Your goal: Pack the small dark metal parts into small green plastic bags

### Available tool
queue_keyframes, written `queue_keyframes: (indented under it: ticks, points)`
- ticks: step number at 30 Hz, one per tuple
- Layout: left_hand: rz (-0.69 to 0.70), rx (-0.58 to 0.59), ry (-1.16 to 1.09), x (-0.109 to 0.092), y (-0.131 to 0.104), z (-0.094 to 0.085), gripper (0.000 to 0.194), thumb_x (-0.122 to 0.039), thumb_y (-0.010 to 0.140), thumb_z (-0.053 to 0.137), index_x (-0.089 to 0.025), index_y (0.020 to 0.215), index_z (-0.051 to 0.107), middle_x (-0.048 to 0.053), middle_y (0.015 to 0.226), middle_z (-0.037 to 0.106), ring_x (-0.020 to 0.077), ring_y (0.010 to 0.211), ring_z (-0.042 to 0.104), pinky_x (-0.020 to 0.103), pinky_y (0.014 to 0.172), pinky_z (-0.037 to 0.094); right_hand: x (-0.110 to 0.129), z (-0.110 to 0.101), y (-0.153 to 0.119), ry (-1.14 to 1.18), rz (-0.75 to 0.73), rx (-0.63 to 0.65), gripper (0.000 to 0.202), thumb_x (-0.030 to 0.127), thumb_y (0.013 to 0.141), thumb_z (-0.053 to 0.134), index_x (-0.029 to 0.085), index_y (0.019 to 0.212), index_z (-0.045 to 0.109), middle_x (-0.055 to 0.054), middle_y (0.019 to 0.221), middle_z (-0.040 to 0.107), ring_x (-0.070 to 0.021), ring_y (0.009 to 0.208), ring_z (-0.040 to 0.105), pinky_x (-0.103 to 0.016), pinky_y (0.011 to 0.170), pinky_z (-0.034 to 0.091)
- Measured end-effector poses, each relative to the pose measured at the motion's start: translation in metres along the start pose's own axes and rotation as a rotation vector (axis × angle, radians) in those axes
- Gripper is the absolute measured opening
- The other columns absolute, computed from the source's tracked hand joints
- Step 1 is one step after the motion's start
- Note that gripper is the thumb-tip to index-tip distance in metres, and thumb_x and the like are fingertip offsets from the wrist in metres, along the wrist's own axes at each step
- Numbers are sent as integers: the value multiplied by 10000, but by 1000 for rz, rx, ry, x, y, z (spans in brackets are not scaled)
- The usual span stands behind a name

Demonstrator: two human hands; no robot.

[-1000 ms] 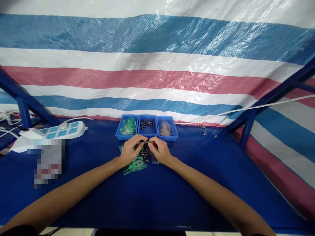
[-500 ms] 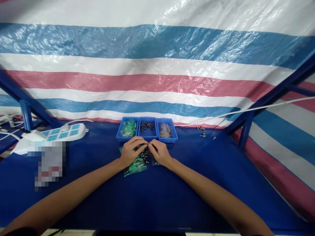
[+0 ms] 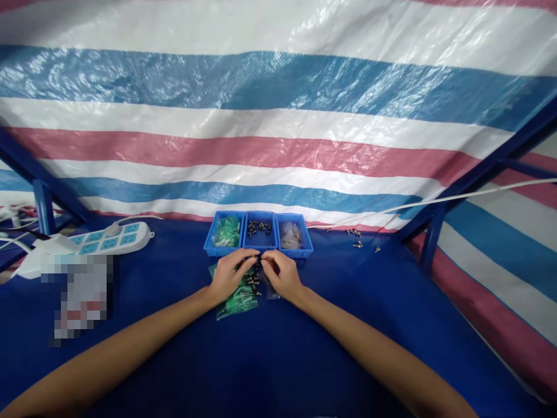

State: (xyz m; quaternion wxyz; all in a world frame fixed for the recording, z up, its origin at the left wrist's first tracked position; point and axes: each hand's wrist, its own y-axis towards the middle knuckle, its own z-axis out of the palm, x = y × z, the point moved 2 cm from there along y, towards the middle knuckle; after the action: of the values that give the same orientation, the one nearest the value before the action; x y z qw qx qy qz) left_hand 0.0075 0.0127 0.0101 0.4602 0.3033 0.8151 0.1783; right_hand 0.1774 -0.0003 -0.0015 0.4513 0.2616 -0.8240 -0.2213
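From where I stand, the two hands nearly meet over the table (image 3: 270,360), and the dark piece (image 3: 260,256) sits right in between: off the left hand's (image 3: 227,276) fingertips to its right, off the right hand's (image 3: 285,276) to its left. Neither is nearer; both reach it. Its long axis I can't make out, as the fingers cover most of it. Each hand is curled, thumb and forefinger drawn close and pinching the piece, palms facing inward and hollow as far as I can see. Just beyond the fingertips is the middle tray (image 3: 262,241), with more dark pieces in it, flanked by the left tray (image 3: 223,252) and the right tray (image 3: 296,253). A loose pile (image 3: 253,282) lies just below the fingertips, beside the green bag (image 3: 237,304), with a clear bag (image 3: 273,294) partly under the right hand
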Motion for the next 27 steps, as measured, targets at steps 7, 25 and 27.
queue_keyframes:
  ticks: [7,25,27]
  points:
    - [-82,80,-70,9,-3,5,264,-310,937,457,-202,1174,502,23,896,687,128,733,668,221,659,524,-1,3,1,-30,-95,6,155,268,924,493,179,999,594,1,677,513,-123,585,491,-243,579,414]
    - [-110,49,-79,8,-5,4,211,-336,925,459,-181,1037,549,-12,740,626,107,626,601,204,610,479,6,-7,-1,-48,-116,-38,315,232,949,361,190,655,466,10,606,421,-117,545,430,-260,548,348]
    - [-102,28,-90,8,-4,4,193,-321,927,459,-180,1019,553,-11,729,613,103,608,588,201,589,467,8,-13,0,-54,-119,-115,353,244,953,341,200,613,426,10,574,392,-122,520,409,-273,533,340]
